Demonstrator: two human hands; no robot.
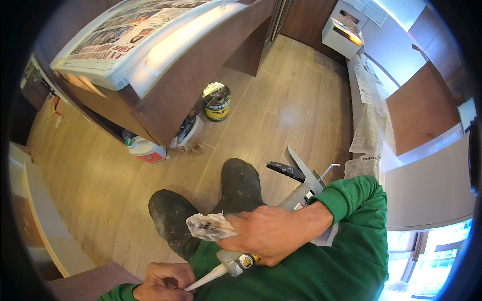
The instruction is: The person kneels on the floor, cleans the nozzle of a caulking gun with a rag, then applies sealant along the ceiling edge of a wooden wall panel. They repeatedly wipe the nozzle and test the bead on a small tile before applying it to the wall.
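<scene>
A grey caulking gun (306,175) with a sealant cartridge lies diagonally across my body, its white nozzle (213,275) pointing to the lower left. My right hand (268,233) is closed over the cartridge, with a crumpled, stained white paper wad (210,227) at its fingers. My left hand (165,281) has its fingers closed around the nozzle's tip, which they partly hide.
A wooden cabinet (201,70) topped with newspaper stands at upper left. Beside its base are a yellow-and-black can (216,102), a white jug (146,150) and a plastic bag (187,129). Newspaper (369,120) covers a right-hand ledge below a white box (337,40). My legs extend over wood-plank flooring.
</scene>
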